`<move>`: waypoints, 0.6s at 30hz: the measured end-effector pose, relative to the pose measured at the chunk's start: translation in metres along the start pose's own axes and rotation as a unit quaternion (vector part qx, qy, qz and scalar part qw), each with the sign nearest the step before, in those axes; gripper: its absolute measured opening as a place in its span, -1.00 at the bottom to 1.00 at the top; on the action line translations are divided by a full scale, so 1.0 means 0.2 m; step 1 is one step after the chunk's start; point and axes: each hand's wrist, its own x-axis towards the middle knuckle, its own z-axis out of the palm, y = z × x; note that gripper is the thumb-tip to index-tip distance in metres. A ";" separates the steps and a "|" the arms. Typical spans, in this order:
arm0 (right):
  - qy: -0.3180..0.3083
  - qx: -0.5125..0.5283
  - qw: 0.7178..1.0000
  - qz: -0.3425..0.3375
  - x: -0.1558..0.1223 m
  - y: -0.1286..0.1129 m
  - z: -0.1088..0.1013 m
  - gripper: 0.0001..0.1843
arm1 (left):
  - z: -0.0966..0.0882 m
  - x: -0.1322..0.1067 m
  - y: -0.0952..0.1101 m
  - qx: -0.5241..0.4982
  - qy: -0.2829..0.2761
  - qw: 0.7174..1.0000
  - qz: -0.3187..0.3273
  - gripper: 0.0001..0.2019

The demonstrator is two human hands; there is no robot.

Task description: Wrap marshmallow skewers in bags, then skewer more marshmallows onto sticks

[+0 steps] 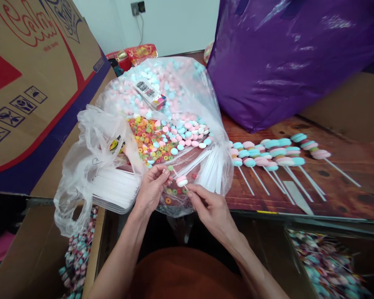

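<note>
My right hand [210, 205] pinches a thin white stick on which pink and white marshmallows [182, 181] are threaded. The stick's bare upper end points up and left toward my left hand [152, 182], whose thumb and fingers are closed on a small green candy ring [170, 168]. Both hands are over a clear plastic bag [202, 166] spread on the table. Colored candy rings [149, 137] and loose pastel marshmallows [190, 135] lie just beyond my fingers. A bundle of white sticks [214, 164] fans out to the right.
Finished-looking candy skewers [280, 153] lie in a row on the wooden table [343, 191], beside a flat pale blade [297, 197]. A purple bag [286, 62] and a large carton [34, 83] flank the back. Boxes below hold wrapped candies [330, 261].
</note>
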 end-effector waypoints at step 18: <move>-0.024 -0.109 0.990 -0.080 0.00 0.02 -0.01 -0.73 | -0.03 0.04 -0.04 0.178 -0.011 0.977 0.122 -0.80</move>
